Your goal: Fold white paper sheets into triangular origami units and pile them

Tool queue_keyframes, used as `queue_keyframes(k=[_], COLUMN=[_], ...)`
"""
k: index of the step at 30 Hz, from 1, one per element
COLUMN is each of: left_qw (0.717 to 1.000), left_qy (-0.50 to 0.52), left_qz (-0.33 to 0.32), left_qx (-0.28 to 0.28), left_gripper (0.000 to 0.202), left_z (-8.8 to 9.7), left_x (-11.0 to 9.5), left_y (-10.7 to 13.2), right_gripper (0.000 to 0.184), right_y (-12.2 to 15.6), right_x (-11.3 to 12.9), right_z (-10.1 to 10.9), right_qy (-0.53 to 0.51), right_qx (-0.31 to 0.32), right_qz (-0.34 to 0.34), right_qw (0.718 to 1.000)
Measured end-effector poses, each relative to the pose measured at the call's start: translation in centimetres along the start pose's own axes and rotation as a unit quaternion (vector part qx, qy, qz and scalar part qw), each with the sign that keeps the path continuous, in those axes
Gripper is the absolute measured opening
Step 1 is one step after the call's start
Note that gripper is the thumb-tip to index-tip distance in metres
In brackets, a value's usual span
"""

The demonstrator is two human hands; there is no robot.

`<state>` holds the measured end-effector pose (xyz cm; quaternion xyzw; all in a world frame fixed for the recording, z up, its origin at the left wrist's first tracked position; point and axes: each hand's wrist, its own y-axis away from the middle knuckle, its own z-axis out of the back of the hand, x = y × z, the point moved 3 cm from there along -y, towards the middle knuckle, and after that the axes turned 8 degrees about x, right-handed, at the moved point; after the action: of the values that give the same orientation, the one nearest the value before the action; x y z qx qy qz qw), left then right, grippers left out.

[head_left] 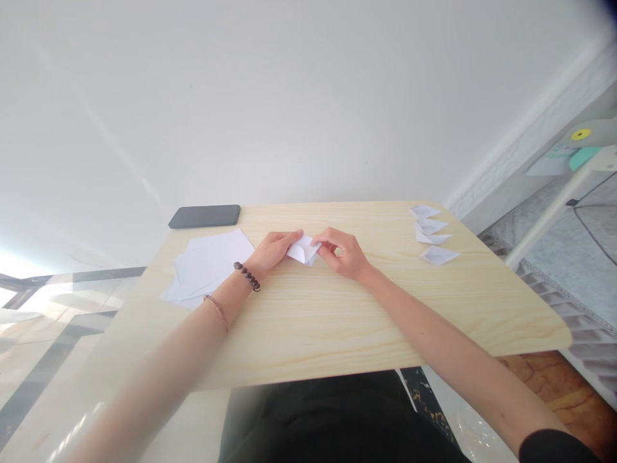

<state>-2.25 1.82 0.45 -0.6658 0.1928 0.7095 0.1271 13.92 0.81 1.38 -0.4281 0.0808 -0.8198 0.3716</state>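
A small folded piece of white paper is held between both hands above the middle of the table. My left hand, with a dark bead bracelet at the wrist, pinches its left side, thumb on top. On the right side, my right hand grips the paper's edge between thumb and fingers. Its other fingers are curled in. Several folded white paper shapes with pointed ends lie in a column at the right of the table. Loose sheets of white paper lie in an uneven pile beside my left forearm.
The pale wooden table has rounded corners and stands against a white wall. A dark phone lies at its back left corner. To the right, beyond the table, is a white metal pole.
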Motion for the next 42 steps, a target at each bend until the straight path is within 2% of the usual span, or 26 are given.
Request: queue_keyframes(k=[5, 10, 14, 18, 23, 28, 42], left_qw=[0.999, 0.997, 0.997, 0.997, 0.997, 0.997, 0.998], left_qy=[0.032, 0.068, 0.069, 0.074, 0.076, 0.075, 0.011], left_qz=[-0.023, -0.035, -0.033, -0.034, -0.031, -0.035, -0.052], left_qx=[0.015, 0.012, 0.008, 0.005, 0.004, 0.005, -0.027], left_gripper=[0.036, 0.035, 0.035, 0.036, 0.039, 0.036, 0.040], left_z=[0.0, -0.2, -0.1, 0.0, 0.0, -0.1, -0.1], left_x=[0.3, 0.2, 0.1, 0.1, 0.3, 0.3, 0.3], left_y=[-0.2, -0.1, 0.0, 0.0, -0.1, 0.0, -0.1], right_gripper=[0.018, 0.018, 0.016, 0.014, 0.019, 0.021, 0.025], right_y=[0.1, 0.1, 0.1, 0.0, -0.1, 0.0, 0.0], right_x=[0.1, -0.2, -0.3, -0.3, -0.9, -1.2, -0.8], right_z=[0.2, 0.3, 0.3, 0.3, 0.2, 0.0, -0.3], right_qy=[-0.014, -0.034, -0.070, -0.097, -0.071, -0.050, -0.057], right_qx=[-0.018, -0.027, -0.014, 0.017, 0.011, 0.048, 0.056], right_qz=[0.012, -0.005, -0.007, -0.046, -0.085, -0.085, -0.100], right_qw=[1.000, 0.999, 0.997, 0.994, 0.994, 0.994, 0.992])
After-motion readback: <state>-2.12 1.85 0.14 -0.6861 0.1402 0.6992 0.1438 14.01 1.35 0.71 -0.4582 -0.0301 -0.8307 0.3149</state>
